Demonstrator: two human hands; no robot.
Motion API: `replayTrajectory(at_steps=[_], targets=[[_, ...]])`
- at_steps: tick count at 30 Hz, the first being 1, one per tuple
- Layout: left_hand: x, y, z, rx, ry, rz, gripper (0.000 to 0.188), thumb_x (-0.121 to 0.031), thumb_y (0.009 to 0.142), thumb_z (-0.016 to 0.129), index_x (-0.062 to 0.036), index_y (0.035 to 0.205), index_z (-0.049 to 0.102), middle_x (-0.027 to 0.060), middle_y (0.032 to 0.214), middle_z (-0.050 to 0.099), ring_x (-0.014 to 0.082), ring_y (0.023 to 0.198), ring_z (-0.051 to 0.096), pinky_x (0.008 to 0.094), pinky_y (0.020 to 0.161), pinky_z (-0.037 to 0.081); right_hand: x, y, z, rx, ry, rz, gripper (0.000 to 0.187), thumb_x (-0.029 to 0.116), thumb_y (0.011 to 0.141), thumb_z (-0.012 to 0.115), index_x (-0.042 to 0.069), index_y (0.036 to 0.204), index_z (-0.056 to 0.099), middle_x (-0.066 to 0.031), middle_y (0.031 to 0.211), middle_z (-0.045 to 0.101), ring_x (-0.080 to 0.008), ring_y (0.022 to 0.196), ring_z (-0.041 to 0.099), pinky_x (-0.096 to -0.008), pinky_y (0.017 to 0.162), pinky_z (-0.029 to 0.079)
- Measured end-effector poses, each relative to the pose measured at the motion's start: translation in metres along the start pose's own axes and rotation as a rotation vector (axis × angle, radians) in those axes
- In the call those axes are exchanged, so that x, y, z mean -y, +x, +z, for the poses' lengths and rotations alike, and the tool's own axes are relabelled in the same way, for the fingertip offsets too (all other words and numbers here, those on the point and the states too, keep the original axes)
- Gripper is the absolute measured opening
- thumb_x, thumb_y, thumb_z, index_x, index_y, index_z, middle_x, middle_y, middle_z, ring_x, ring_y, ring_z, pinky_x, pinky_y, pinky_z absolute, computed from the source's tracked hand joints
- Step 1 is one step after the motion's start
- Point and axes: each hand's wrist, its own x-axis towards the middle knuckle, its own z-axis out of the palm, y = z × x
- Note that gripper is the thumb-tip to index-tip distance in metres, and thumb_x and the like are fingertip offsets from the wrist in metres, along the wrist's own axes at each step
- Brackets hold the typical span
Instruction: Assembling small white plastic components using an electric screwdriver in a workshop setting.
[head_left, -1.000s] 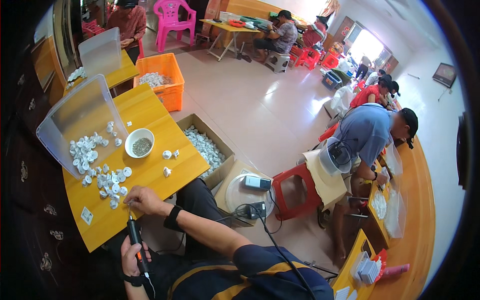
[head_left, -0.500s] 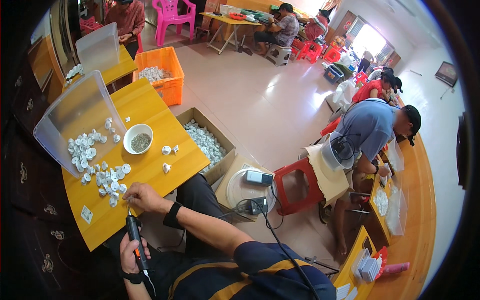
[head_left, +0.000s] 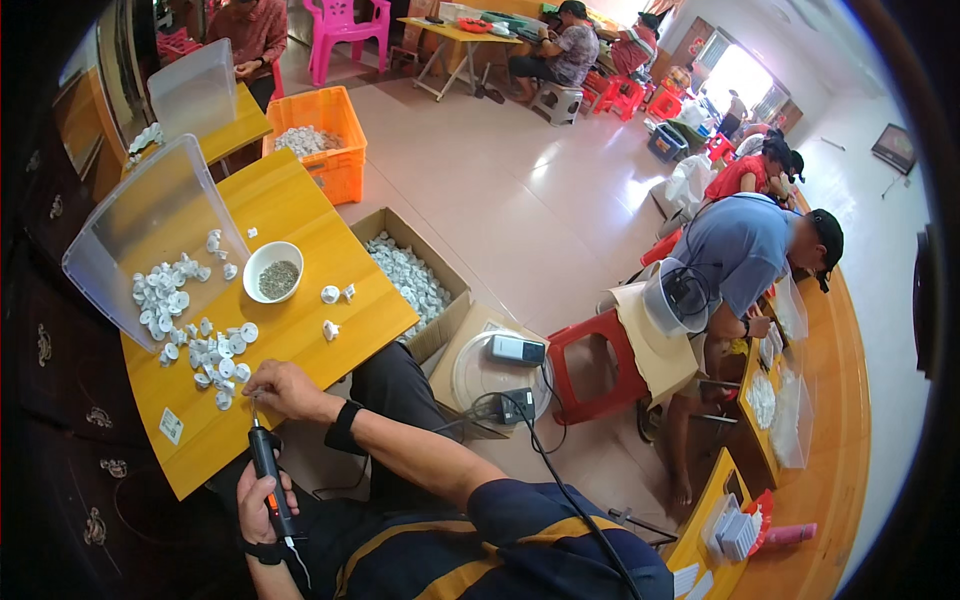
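At the near edge of the yellow wooden table (head_left: 300, 215), a slim black electric screwdriver (head_left: 266, 478) with an orange button stands almost upright, its thin metal bit pointing up toward the table edge and a cord trailing from its lower end. Beyond it on the tabletop a clear plastic bin (head_left: 150, 235) lies tipped on its side, spilling a heap of small white plastic parts (head_left: 190, 325) toward the near edge. A white bowl (head_left: 273, 271) of dark small pieces sits beside the heap.

The left hand (head_left: 262, 510) is clenched around the lower body of the screwdriver, fingers wrapped fully about it. The right hand (head_left: 283, 388) rests on the table edge just above the bit, fingers curled and pinched together over something small; what it grips is hidden under the fingers, though it lies right at the fringe of the white parts.
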Motion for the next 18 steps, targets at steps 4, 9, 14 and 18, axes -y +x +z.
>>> replayTrajectory(at_steps=[4, 9, 14, 18], targets=[[-0.0002, 0.0005, 0.0009, -0.024, 0.029, -0.007, 0.057, -0.025, 0.080, 0.063, -0.0002, 0.128, 0.044, 0.0084, 0.076, 0.060, 0.0153, 0.053, 0.061, 0.0256, 0.049, 0.055, -0.0015, -0.0002, 0.0003, 0.002, -0.022, -0.002, 0.018, 0.003, 0.076, 0.071, 0.007, 0.093, 0.073, -0.0125, 0.089, 0.067, -0.0310, 0.087, 0.064, -0.0382, 0.078, 0.052], [-0.0010, 0.0037, 0.0053, -0.036, 0.068, -0.010, 0.058, -0.025, 0.079, 0.063, -0.0004, 0.128, 0.044, 0.0076, 0.075, 0.059, 0.0144, 0.052, 0.059, 0.0248, 0.049, 0.053, -0.0011, 0.0001, -0.0030, 0.001, -0.066, -0.001, 0.017, 0.003, 0.076, 0.070, 0.008, 0.092, 0.073, -0.0118, 0.088, 0.067, -0.0310, 0.086, 0.064, -0.0381, 0.077, 0.052], [-0.0015, 0.0023, 0.0046, -0.060, 0.083, 0.013, 0.055, -0.022, 0.081, 0.060, -0.0001, 0.128, 0.044, 0.0077, 0.074, 0.058, 0.0145, 0.052, 0.058, 0.0248, 0.048, 0.053, -0.0014, 0.0015, 0.0005, -0.001, -0.049, 0.009, 0.016, 0.002, 0.076, 0.070, 0.006, 0.092, 0.072, -0.0130, 0.088, 0.066, -0.0321, 0.086, 0.063, -0.0388, 0.076, 0.051], [-0.0009, 0.0028, 0.0031, -0.070, 0.073, 0.006, 0.055, -0.020, 0.081, 0.059, 0.0014, 0.130, 0.043, 0.0080, 0.073, 0.058, 0.0144, 0.050, 0.058, 0.0254, 0.047, 0.053, -0.0007, 0.0007, 0.0023, -0.028, -0.003, 0.016, 0.013, 0.004, 0.075, 0.071, 0.005, 0.087, 0.072, -0.0143, 0.085, 0.067, -0.0336, 0.085, 0.063, -0.0413, 0.077, 0.051]])
